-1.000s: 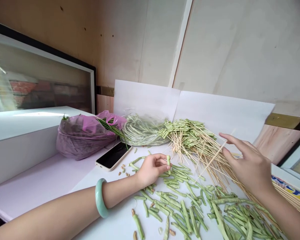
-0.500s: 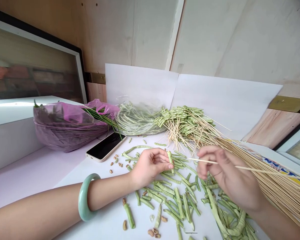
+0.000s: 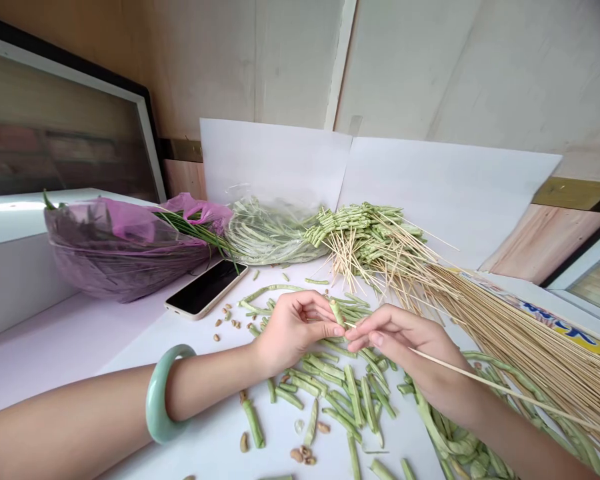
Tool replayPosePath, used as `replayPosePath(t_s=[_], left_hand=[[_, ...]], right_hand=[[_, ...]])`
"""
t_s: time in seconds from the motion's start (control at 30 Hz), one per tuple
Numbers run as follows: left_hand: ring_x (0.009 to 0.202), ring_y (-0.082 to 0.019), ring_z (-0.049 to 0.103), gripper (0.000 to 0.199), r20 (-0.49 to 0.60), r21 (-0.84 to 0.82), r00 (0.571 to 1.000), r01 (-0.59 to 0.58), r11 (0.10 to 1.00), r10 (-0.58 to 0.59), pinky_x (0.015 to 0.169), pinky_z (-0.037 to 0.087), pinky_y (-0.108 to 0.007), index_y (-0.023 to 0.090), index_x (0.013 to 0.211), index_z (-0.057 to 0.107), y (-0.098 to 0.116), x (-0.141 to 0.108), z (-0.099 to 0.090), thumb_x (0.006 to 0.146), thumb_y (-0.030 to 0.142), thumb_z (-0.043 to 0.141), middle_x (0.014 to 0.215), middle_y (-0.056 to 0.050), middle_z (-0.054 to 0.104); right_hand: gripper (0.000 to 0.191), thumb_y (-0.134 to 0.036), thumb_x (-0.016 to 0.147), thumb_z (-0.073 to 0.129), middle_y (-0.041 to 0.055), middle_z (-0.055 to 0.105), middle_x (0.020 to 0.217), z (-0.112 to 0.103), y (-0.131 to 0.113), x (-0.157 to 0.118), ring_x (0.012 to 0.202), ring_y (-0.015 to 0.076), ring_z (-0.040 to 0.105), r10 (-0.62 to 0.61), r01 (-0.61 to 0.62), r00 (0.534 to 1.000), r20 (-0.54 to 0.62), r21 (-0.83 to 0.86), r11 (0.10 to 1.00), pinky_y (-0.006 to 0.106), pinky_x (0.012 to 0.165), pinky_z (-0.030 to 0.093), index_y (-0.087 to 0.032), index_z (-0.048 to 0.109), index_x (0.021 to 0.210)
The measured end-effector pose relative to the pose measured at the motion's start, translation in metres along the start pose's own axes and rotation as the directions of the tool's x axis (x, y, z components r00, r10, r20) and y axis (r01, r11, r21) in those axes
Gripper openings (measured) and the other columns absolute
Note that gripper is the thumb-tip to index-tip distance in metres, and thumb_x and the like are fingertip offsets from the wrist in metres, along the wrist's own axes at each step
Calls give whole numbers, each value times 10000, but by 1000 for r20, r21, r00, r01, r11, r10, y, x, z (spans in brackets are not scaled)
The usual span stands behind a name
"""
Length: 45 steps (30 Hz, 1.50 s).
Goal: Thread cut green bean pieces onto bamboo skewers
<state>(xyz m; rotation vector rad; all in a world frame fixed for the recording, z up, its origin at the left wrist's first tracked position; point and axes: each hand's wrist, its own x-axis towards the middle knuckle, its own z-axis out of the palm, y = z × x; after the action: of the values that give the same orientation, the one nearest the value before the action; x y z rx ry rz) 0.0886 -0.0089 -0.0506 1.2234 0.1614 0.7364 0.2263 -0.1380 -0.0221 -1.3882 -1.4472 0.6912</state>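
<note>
Between the thumb and fingers of my left hand (image 3: pixel 297 333), a short piece of green bean (image 3: pixel 337 312) is held nearly upright. My right hand (image 3: pixel 410 347) pinches a thin bamboo skewer (image 3: pixel 460 371), whose tip meets the side of the bean piece; whether it has pierced it I cannot tell. The skewer's long end runs back over my right wrist. Cut bean pieces (image 3: pixel 353 393) lie scattered on the white tabletop below both hands. Longer uncut beans (image 3: pixel 445 433) are heaped under my right forearm.
Behind, skewered beans (image 3: pixel 365 230) are piled beside a clear bag of long beans (image 3: pixel 275 230). A purple bag of greens (image 3: pixel 125 250) and a phone (image 3: pixel 207 290) lie left. Many loose skewers (image 3: pixel 505 320) spread along the right. Brown seeds (image 3: pixel 303 455) dot the front.
My right hand has moved left, bringing the skewer tip to the bean piece. My left hand keeps its hold. The view has shifted slightly.
</note>
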Motion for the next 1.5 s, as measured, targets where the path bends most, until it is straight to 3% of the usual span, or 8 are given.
replayPosePath(t_s=[0.3, 0.47, 0.67, 0.97, 1.1, 1.23, 1.33, 1.5], left_hand=[[615, -120, 676, 239, 31, 120, 996, -89, 989, 86, 614, 547, -188, 118, 656, 645, -2, -3, -4, 569, 188, 856, 652, -18, 705], [656, -141, 686, 185, 72, 218, 986, -163, 962, 151, 642, 552, -216, 120, 687, 653, -4, -6, -6, 648, 204, 813, 691, -40, 713], [631, -121, 657, 133, 163, 382, 956, -291, 877, 246, 622, 508, -192, 122, 684, 664, -2, -9, -9, 691, 187, 779, 663, -38, 697], [654, -124, 643, 99, 303, 479, 908, -407, 778, 289, 646, 511, -204, 103, 729, 669, 5, -10, -10, 723, 160, 750, 699, -59, 691], [667, -106, 630, 130, 193, 366, 941, -331, 870, 277, 658, 521, -199, 128, 756, 638, 0, -5, -10, 714, 160, 756, 715, -17, 667], [665, -96, 615, 207, 62, 263, 959, -282, 923, 276, 673, 521, -204, 146, 771, 614, -3, 2, -12, 668, 171, 792, 709, 14, 640], [649, -99, 609, 232, 60, 301, 960, -280, 912, 275, 666, 508, -210, 145, 742, 606, -1, 3, -14, 641, 180, 811, 682, 15, 641], [677, -125, 613, 213, 121, 467, 953, -301, 831, 277, 700, 488, -237, 129, 686, 627, 6, -5, -10, 651, 228, 812, 693, -30, 675]], right_hand=[[112, -200, 888, 551, -3, 701, 806, 4, -1, -1, 799, 106, 681, -4, 4, 1000, -5, 28, 1000, 164, 734, 521, -225, 651, 845], [166, -143, 838, 604, -16, 700, 833, 10, 3, -1, 735, 104, 694, -3, 19, 997, -76, 218, 976, 179, 687, 536, -216, 504, 728], [196, -144, 802, 667, -4, 679, 769, 12, 9, -1, 654, 102, 666, -21, 44, 997, -76, 310, 950, 182, 627, 528, -195, 537, 664], [179, -220, 736, 756, -3, 652, 583, 14, 13, -2, 578, 140, 639, -21, 54, 987, -157, 209, 976, 225, 565, 529, -206, 622, 618], [140, -253, 677, 817, 0, 654, 557, 6, 6, 1, 484, 115, 620, 16, 14, 987, -159, 189, 982, 183, 473, 513, -195, 690, 672], [113, -327, 773, 759, 12, 690, 663, -5, 5, 2, 582, 118, 644, -75, 132, 969, -234, 237, 962, 188, 552, 544, -226, 724, 808], [109, -330, 842, 691, 21, 704, 725, -8, 7, 2, 633, 126, 658, -123, 192, 949, -291, 218, 957, 208, 611, 563, -227, 719, 824], [62, -271, 853, 677, 29, 722, 736, 1, 11, -1, 629, 145, 685, -157, 183, 960, -233, 92, 979, 229, 608, 582, -230, 719, 834]])
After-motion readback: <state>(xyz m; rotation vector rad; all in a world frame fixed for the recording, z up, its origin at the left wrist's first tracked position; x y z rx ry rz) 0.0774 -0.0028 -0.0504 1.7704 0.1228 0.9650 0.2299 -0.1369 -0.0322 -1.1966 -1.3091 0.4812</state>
